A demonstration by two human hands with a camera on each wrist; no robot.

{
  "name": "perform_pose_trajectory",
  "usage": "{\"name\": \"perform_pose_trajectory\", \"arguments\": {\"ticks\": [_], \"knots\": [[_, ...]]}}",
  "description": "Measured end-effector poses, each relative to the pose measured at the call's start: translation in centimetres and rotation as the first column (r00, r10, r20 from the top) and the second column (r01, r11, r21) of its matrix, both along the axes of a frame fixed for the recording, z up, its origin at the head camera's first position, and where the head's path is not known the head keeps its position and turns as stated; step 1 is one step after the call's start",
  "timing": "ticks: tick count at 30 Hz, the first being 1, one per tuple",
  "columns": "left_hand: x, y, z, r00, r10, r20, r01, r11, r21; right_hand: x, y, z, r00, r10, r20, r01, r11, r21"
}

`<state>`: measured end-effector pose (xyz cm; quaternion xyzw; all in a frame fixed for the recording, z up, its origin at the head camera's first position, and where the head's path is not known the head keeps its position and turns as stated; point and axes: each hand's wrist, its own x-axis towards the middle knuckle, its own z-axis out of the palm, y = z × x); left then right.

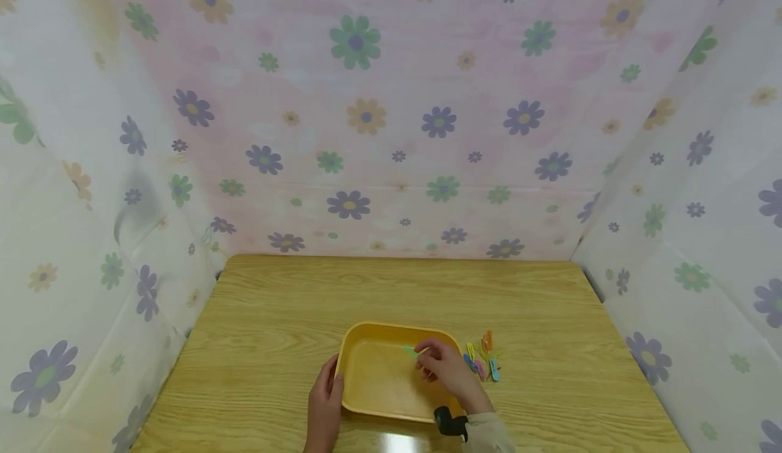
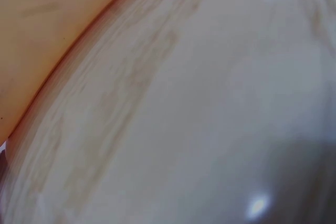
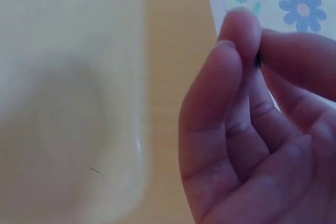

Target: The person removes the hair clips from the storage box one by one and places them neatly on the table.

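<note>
A yellow rectangular tray (image 1: 366, 329) lies on the wooden table. At its left side my left hand (image 1: 324, 399) grips the rim, thumb near the top of the wall. My right hand (image 1: 449, 370) is over the right part of the tray and pinches a small light-green clothespin (image 1: 409, 350) between thumb and fingertips. In the right wrist view the curled fingers (image 3: 210, 114) mostly hide the clothespin. Several colored clothespins lie in a loose group just right of the tray, among them an orange clothespin (image 1: 487, 340) and a light-blue clothespin (image 1: 494, 369).
The wooden table (image 1: 275, 303) reaches back to a flower-printed cloth (image 1: 391, 134), which also hangs along both sides. A black band (image 1: 451, 422) is around my right wrist. The left wrist view mostly shows the blurred tabletop (image 2: 184, 108).
</note>
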<state>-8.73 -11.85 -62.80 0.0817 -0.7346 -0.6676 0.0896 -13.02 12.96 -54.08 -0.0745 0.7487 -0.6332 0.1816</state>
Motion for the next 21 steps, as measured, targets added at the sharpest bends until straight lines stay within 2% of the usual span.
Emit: {"name": "perform_pose_trajectory", "arguments": {"ticks": [5,10,14,17,21], "knots": [[0.1,-0.1,0.1,1.000,-0.011,0.012,0.011,1.000,0.008,-0.1,0.3,-0.1,0.999,-0.041,-0.032,0.042,0.999,0.007],[0.1,-0.2,0.1,1.000,-0.016,0.005,0.016,1.000,-0.011,-0.1,0.8,-0.2,0.998,-0.045,-0.051,0.044,0.999,-0.006],[0.0,-0.2,0.0,1.000,-0.012,-0.007,0.012,1.000,-0.012,-0.1,1.4,-0.3,0.998,-0.060,-0.016,0.060,0.998,-0.002],[0.1,-0.1,0.6,1.000,-0.018,-0.002,0.018,1.000,0.003,-0.2,2.0,-0.3,0.995,-0.094,0.024,0.094,0.996,0.004],[0.5,0.2,2.1,1.000,-0.011,-0.007,0.011,1.000,-0.013,-0.1,2.9,-0.2,0.987,-0.155,0.051,0.154,0.988,0.016]]}}
